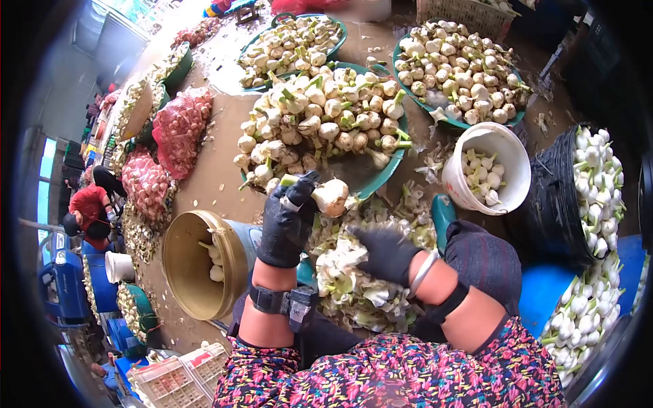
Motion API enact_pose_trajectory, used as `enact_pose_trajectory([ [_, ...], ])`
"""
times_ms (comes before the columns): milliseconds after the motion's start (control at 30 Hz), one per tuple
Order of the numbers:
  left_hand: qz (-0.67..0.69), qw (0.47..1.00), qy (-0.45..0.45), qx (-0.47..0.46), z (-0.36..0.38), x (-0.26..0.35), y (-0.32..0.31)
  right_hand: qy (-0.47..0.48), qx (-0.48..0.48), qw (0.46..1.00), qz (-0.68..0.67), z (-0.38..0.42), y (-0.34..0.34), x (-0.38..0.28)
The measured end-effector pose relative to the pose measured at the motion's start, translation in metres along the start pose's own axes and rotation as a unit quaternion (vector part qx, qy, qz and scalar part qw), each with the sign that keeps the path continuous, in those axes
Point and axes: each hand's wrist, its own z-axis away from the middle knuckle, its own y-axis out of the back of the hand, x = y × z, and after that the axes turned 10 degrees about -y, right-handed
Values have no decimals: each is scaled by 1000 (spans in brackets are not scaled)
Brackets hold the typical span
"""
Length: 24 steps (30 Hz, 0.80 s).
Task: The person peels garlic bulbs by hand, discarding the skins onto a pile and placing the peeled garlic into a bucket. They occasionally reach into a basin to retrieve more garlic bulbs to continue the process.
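In the head view, my left hand (286,228), in a dark glove, is closed around the stalk of a garlic bulb (332,197). The bulb's whitish, brown-stained head sticks out to the right of my fingers. My right hand (386,254), also gloved, is just below and right of the bulb, apart from it. Motion smears its fingers, so I cannot see whether they grip anything. Beneath both hands lies a heap of stripped garlic skins (371,285). Ahead stands a green tub (386,178) of untrimmed bulbs with stalk stubs.
Two more green tubs of garlic (457,75) (292,47) stand farther off. A white bucket (469,189) of peeled bulbs is at right, beside a black tub (554,197) of them. A tipped yellowish bucket (178,265) lies left. Red net sacks (183,126) and a person in red (90,207) are beyond.
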Motion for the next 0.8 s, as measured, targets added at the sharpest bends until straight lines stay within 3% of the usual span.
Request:
enact_pose_trajectory([
  [33, 2, 1000, 4, 2, 4, 0, -3, 36, 147, 987, -57, -4, 4, 5],
  [67, -4, 1000, -14, -21, 5, 0, -9, 2, 134, 953, -271, -10, 14, 5],
  [100, -11, 998, -32, -45, 5, 0, -12, -31, 116, 873, -473, -13, 26, 0],
  [133, 39, 997, -6, -62, 6, -2, -12, -30, 104, 817, -566, -9, 38, -10],
  [233, 52, 996, 19, -75, 11, 1, -25, 6, 118, 809, -577, -12, 36, -8],
  [267, -30, 994, -8, -101, 10, 2, -24, -13, 90, 783, -615, -13, 37, -5],
  [367, -86, 989, -28, -118, 11, 5, -30, -4, 58, 803, -593, -15, 42, 2],
  [433, -49, 993, -17, -109, 11, 5, -31, -13, 71, 794, -604, -13, 44, -1],
  [500, -13, 995, -6, -99, 11, 5, -32, 50, 189, 930, -311, -11, 48, -2],
  [633, 7, 996, -16, -89, 10, 7, -27, 64, 193, 958, -200, -9, 41, -5],
  [700, 23, 996, -19, -79, 9, 9, -26, 6, 55, 994, -89, -5, 38, -4],
  [767, 48, 997, -11, -67, 9, 11, -29, -8, 138, 984, -115, -5, 30, 1],
  [800, 49, 997, -10, -67, 10, 10, -30, -6, 188, 962, -200, -8, 30, 2],
])
